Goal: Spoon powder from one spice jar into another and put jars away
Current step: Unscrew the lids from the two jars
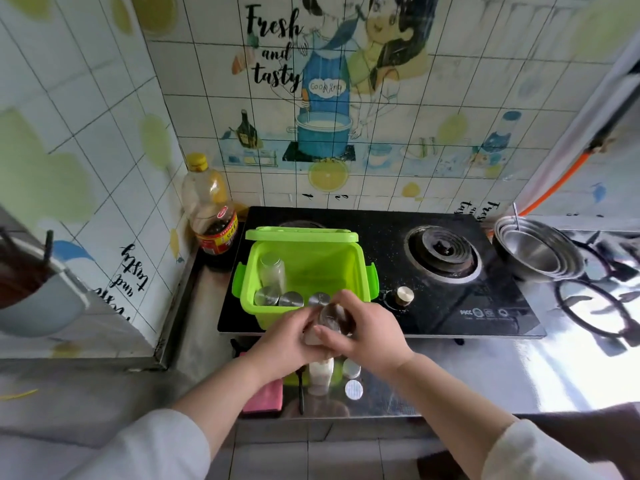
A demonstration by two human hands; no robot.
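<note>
Lower centre: left hand (287,341) and right hand (370,336) both curl round a dark-filled spice jar (333,315), probably twisting its cap; next needs opposed turning, jar kept level.

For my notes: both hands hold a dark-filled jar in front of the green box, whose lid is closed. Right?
No. In the head view the green box has its lid open, with jars showing inside. The left hand and right hand do hold the dark-filled jar in front of it.
</note>
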